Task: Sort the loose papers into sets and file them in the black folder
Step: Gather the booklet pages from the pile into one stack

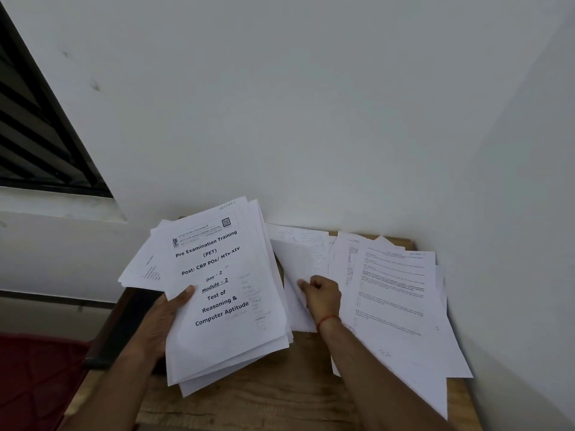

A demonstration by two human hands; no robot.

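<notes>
The wooden surface stands in a corner of white wall. Above its left half, lifted clear of the wood and tilted toward the camera, the left hand grips a thick stack of loose papers. The thumb presses on the front of the top sheet and the fingers pass behind the stack, out of sight. That top sheet is a printed cover reading "Pre Examination Training (PET)", "Day - 2", "Module - 2" and "Test of Reasoning & Computer Aptitude", with faint handwriting near its right edge. Over the middle of the surface the right hand pinches the lower edge of a blank white sheet, its fingers bunched closed on the paper; a red thread circles that wrist. At the back of the surface, against the wall, lies a handwritten sheet. On the right half of the surface a pile of printed sheets lies fanned out, its near corner hanging past the surface's right edge. At the left edge of the surface, under the left hand, a dark flat thing shows; whether it is the black folder cannot be told. Left of the surface and lower lies red cloth, and up the wall to the left is a window with black slats.
</notes>
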